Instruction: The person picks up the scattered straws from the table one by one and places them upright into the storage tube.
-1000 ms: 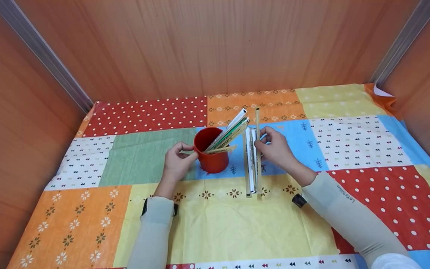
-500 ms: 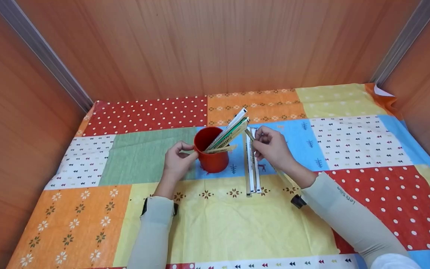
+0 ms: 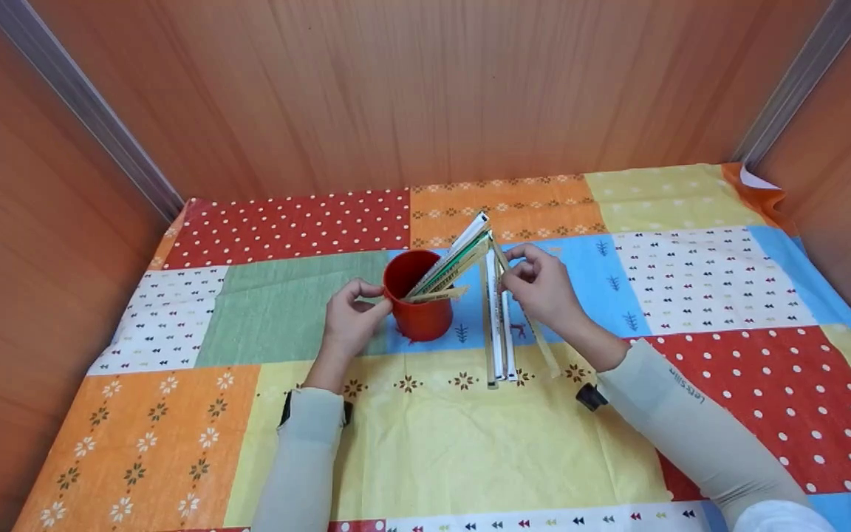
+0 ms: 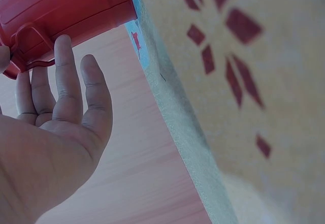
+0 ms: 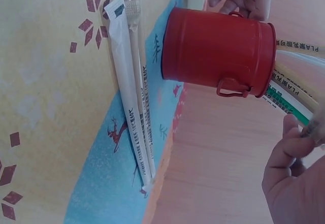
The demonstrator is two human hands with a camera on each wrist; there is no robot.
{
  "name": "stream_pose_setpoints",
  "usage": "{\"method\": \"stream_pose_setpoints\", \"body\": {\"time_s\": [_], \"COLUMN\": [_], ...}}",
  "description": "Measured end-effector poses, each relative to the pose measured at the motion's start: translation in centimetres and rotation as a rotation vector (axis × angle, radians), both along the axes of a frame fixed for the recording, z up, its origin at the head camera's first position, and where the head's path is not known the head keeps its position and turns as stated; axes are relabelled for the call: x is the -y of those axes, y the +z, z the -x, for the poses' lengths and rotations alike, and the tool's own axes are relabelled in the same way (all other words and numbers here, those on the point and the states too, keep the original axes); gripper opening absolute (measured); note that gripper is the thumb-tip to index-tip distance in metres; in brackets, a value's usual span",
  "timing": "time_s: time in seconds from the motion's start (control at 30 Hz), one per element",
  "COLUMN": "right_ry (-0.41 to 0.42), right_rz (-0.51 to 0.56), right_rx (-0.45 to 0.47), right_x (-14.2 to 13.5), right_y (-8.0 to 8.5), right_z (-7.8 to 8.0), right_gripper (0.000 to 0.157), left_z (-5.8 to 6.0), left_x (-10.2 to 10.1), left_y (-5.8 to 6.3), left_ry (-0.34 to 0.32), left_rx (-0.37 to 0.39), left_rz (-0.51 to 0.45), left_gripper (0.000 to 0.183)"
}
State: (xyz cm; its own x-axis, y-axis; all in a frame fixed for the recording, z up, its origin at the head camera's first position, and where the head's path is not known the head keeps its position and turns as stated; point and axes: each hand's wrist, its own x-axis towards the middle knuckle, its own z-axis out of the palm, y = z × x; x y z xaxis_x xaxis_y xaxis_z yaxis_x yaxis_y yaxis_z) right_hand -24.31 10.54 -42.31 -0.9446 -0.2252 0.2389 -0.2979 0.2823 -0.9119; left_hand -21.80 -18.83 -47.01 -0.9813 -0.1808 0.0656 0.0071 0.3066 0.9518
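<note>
A red bucket [image 3: 424,319] with small side loops stands upright on the cloth. My left hand [image 3: 351,319] pinches it at the rim; in the left wrist view, thumb and fingers are by a wire loop [image 4: 31,31]. Several wrapped straws [image 3: 449,267], white, green and tan, lean out of the bucket's right side. My right hand [image 3: 544,290] pinches a tan wrapped straw [image 3: 544,347], tilted, its top close to the tips of the leaning straws. Under and left of that hand, several wrapped straws [image 3: 498,336] lie side by side on the cloth.
A patchwork-patterned cloth [image 3: 514,451] covers the table. Wood-look panels [image 3: 455,96] close off the back and both sides, with metal strips at the corners. At the back right, the cloth's corner [image 3: 758,185] is folded up.
My right hand has lifted the tan straw off the row and tilted it, its top now to the left, toward the bucket. My left hand and the bucket have stayed in place.
</note>
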Motion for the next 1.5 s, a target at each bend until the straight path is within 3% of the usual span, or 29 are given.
{"method": "stream_pose_setpoints", "body": {"time_s": [0.3,0.47,0.73,0.87,1.03,1.23,1.5], "right_ry": [-0.026,-0.026,-0.054,-0.092,-0.128,-0.104,-0.098], "right_rz": [0.036,0.136,0.302,0.391,0.431,0.401,0.118], "right_rx": [0.018,-0.012,-0.178,-0.275,-0.351,-0.334,-0.241], "right_x": [0.1,0.6,0.9,1.0,1.2,1.6,2.0], "right_y": [1.1,2.6,2.1,2.7,3.5,3.1,1.7], "right_z": [-0.5,-1.3,-0.5,-0.3,-0.2,-0.3,-0.6], "right_gripper": [0.021,0.019,0.013,0.013,0.014,0.014,0.017], "left_z": [0.2,0.3,0.2,0.2,0.0,0.1,0.0], "left_x": [0.2,0.2,0.1,0.2,0.1,0.1,0.1], "left_y": [0.1,0.1,0.1,0.0,0.5,0.1,-0.1], "left_ry": [-0.009,-0.015,-0.012,-0.015,-0.026,-0.013,-0.004], "left_rx": [0.009,0.002,-0.012,-0.039,-0.022,-0.010,-0.002], "left_rz": [-0.013,-0.016,-0.013,-0.028,-0.040,-0.023,-0.011], "left_gripper": [0.016,0.016,0.016,0.014,0.014,0.016,0.016]}}
